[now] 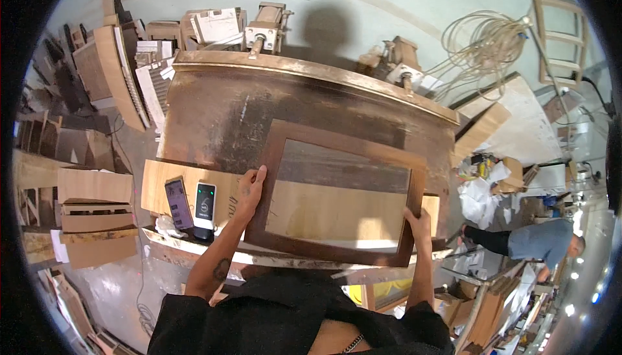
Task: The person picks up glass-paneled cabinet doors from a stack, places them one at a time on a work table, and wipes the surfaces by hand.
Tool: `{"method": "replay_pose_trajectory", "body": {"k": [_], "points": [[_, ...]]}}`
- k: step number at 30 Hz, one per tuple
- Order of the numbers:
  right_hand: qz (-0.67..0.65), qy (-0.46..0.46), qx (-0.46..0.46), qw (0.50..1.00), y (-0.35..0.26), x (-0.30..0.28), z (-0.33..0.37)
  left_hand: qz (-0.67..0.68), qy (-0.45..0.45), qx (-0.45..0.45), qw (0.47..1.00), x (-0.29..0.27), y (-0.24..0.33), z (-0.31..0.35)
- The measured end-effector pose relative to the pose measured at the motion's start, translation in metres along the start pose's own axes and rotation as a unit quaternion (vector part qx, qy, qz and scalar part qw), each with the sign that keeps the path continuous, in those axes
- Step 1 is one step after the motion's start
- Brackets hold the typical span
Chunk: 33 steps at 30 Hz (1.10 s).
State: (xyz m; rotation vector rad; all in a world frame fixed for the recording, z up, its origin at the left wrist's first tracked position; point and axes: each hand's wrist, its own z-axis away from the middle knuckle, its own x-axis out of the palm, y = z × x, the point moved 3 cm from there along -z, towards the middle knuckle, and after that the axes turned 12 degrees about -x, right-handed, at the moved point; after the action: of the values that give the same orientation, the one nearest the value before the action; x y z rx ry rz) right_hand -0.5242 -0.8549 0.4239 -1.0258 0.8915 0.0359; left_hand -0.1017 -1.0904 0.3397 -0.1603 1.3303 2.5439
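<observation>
A dark brown rectangular wooden frame (327, 258) is held slightly tilted over the near side of a worn workbench (214, 108). My left hand (251, 186) grips its left side, thumb up along the edge. On the opposite side, my right hand (418, 220) is closed around the frame's right edge. Through the frame's middle the bench and a pale wooden board (159, 180) show; I cannot tell whether a clear pane fills it. Left of my left hand, a smartphone (179, 204) and a white handheld device with a lit screen (205, 207) lie on that board.
Two metal cylinders (264, 27) (405, 57) stand at the bench's raised far edge. Coiled hose (483, 47) hangs on the wall at right. Stacked boards (97, 186) fill the left side. Another person (538, 241) bends among wood pieces at right.
</observation>
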Motion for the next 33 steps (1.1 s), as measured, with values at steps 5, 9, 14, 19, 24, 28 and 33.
{"method": "replay_pose_trajectory", "body": {"k": [5,9,14,19,24,28,33], "points": [[0.065,0.019,-0.102,0.992,-0.006,0.065,-0.151,-0.103,0.092,0.138,0.981,0.022,0.042,-0.111],[0.132,-0.011,-0.061,0.989,-0.007,0.091,-0.226,-0.395,0.131,0.157,0.896,0.052,0.069,-0.167],[0.329,0.042,-0.159,0.93,0.018,0.133,-0.277,-0.427,0.193,0.213,0.857,0.075,0.068,-0.21],[0.288,0.098,-0.264,0.915,0.028,0.158,-0.275,-0.446,0.217,0.229,0.837,0.064,0.055,-0.221],[0.303,0.105,-0.258,0.911,0.06,0.149,-0.261,-0.475,0.199,0.194,0.835,0.093,0.037,-0.196],[0.299,0.1,-0.261,0.912,0.047,0.15,-0.249,-0.501,0.227,0.165,0.819,0.091,0.034,-0.188],[0.306,0.114,-0.259,0.909,0.032,0.151,-0.242,-0.489,0.242,0.15,0.824,0.086,0.04,-0.181]]}}
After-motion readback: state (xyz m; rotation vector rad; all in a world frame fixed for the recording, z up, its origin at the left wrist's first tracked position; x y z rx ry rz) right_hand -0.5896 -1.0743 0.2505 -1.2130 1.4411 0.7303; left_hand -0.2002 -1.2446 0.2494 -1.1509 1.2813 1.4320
